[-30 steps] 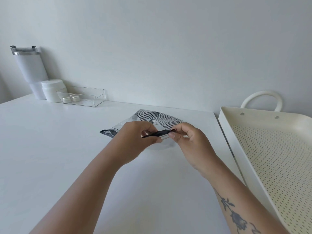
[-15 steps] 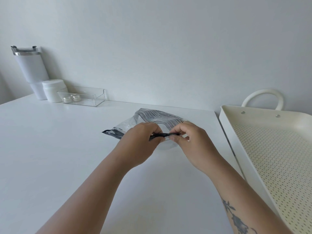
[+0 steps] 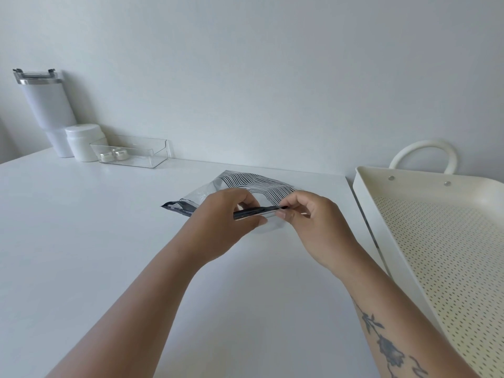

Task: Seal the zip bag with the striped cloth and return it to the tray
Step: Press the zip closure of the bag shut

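Observation:
A clear zip bag [image 3: 200, 197] lies on the white table, with a black-and-white striped cloth [image 3: 255, 184] inside it. Its dark zip strip [image 3: 256, 212] runs along the near edge. My left hand [image 3: 225, 216] pinches that strip between thumb and fingers. My right hand [image 3: 313, 218] pinches the strip's right end, a short gap from the left hand. The bag's left corner sticks out past my left hand. The cream perforated tray [image 3: 365, 186] with a looped handle stands to the right of the table, apart from the bag.
At the back left stand a white tumbler [image 3: 46, 110], a white jar [image 3: 84, 141] and a clear plastic bin [image 3: 141, 154] holding two small tins. The table's right edge [image 3: 362, 222] runs close beside the tray.
My hands closed toward each other along the zip strip, then spread a little again. The bag has stayed in the same spot.

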A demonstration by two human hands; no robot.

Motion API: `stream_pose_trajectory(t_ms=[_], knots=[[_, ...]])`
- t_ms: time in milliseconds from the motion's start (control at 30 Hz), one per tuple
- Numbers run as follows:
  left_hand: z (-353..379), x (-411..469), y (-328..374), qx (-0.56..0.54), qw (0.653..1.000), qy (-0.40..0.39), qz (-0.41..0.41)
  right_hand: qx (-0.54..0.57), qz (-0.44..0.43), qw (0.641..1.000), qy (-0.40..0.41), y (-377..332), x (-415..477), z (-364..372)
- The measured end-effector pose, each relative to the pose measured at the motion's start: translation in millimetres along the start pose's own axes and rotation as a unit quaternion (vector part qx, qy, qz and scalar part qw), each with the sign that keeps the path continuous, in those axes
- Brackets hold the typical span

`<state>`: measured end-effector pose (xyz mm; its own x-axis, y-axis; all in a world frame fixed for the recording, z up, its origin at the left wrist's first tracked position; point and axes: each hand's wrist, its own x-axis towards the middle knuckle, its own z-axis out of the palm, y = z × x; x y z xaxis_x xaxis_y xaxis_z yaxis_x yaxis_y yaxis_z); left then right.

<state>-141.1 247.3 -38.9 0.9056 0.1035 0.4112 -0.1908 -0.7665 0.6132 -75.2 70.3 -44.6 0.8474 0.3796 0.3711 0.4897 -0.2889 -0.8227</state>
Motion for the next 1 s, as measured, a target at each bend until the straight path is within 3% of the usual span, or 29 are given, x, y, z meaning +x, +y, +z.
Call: stream_pose_trajectory(t_ms=[333, 567, 1000], knots=[[5.7, 1.4, 1.7, 0.019, 0.999, 0.016, 0.022, 0.007, 0.006, 0.999, -0.033, -1.4, -4.1, 3.4], [-3.2, 1.6, -0.4, 0.01, 1.0, 0.014, -0.021, -0.028, -0.01, 1.0, -0.003, -0.4, -1.1, 4.8], [6.4, 1.4, 7.4, 0.054, 0.998, 0.005, 0.014, -0.076, -0.048, 0.996, -0.019, 1.6, -0.2, 6.7]])
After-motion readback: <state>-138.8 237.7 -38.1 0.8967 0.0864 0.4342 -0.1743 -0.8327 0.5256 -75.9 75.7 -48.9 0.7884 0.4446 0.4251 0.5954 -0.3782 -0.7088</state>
